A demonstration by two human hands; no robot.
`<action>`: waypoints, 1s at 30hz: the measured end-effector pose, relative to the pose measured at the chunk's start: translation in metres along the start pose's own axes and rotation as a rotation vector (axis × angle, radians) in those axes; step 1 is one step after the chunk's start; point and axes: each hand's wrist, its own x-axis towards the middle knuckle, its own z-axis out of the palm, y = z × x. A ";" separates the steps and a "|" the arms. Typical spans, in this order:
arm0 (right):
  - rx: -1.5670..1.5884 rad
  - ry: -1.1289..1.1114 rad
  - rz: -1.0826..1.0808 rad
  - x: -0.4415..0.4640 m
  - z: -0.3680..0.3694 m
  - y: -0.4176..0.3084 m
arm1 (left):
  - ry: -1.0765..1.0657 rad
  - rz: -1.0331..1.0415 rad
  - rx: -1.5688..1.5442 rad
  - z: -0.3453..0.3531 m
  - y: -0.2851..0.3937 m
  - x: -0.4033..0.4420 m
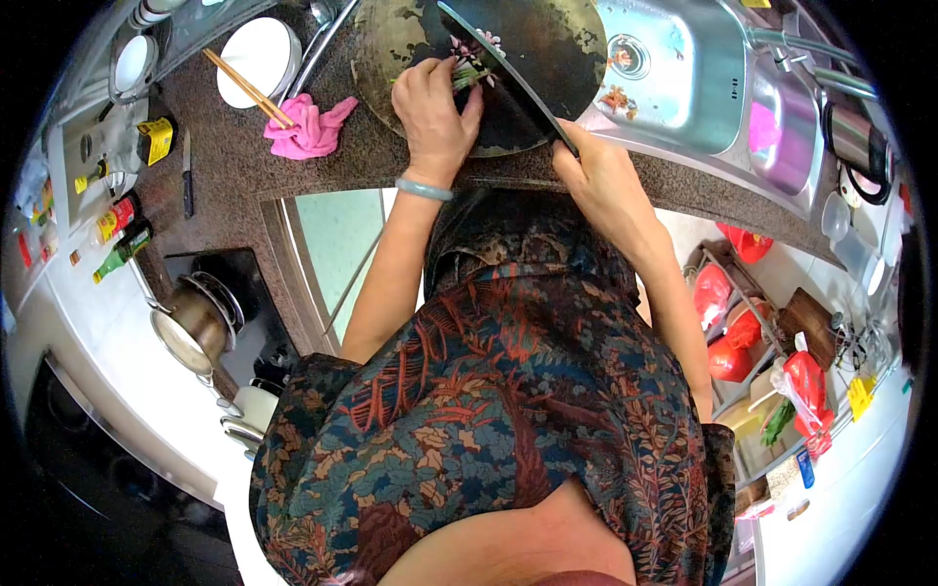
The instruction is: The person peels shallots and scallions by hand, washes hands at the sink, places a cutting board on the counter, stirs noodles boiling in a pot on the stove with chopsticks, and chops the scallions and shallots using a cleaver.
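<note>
My left hand (436, 115), with a pale bangle on its wrist, is closed over a small bunch of green stalks (470, 74), perhaps scallions, pressed on the dark round cutting board (559, 44). In my right hand (608, 181) is the handle of a broad-bladed kitchen knife (508, 80). The blade slants across the board, just right of the stalks and my left fingertips. Small pinkish-white cut pieces (489, 39) lie around the blade near its upper part. My left fingers partly hide the stalks.
Right of the board is a steel sink (699, 98) with scraps near its drain. To the left are a pink cloth (309, 127), a white bowl (256, 61) with chopsticks (244, 86), and a small black-handled knife (188, 181). A pot (191, 327) stands on the stove.
</note>
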 end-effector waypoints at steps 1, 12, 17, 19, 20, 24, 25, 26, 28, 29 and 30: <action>-0.015 0.013 0.007 -0.004 -0.001 -0.002 | 0.001 -0.004 0.001 0.001 -0.004 0.000; -0.087 -0.023 0.034 -0.018 0.006 0.008 | -0.006 0.110 -0.157 -0.004 -0.017 0.000; -0.086 -0.020 0.047 -0.018 0.007 0.003 | 0.026 0.060 -0.136 0.000 -0.012 -0.002; -0.128 -0.011 0.021 -0.018 0.009 0.003 | 0.037 0.032 -0.128 0.001 -0.009 -0.001; -0.127 -0.013 0.024 -0.018 0.010 0.003 | 0.028 0.021 -0.132 0.001 -0.008 -0.001; -0.192 -0.032 0.044 -0.015 0.014 -0.002 | 0.009 0.021 -0.178 0.002 -0.007 -0.001; -0.212 -0.034 0.052 -0.013 0.016 -0.005 | 0.007 0.019 -0.176 0.002 -0.009 -0.001; -0.210 -0.037 0.052 -0.008 0.019 -0.006 | 0.005 0.023 -0.175 0.004 -0.010 -0.002; -0.229 -0.040 0.030 0.006 0.025 -0.005 | 0.003 0.031 -0.176 0.004 -0.008 -0.001; -0.229 -0.038 0.023 0.009 0.024 -0.004 | 0.025 0.029 -0.164 0.004 -0.006 0.000; -0.209 -0.029 0.014 0.011 0.023 -0.003 | 0.046 0.029 -0.153 0.004 -0.006 0.001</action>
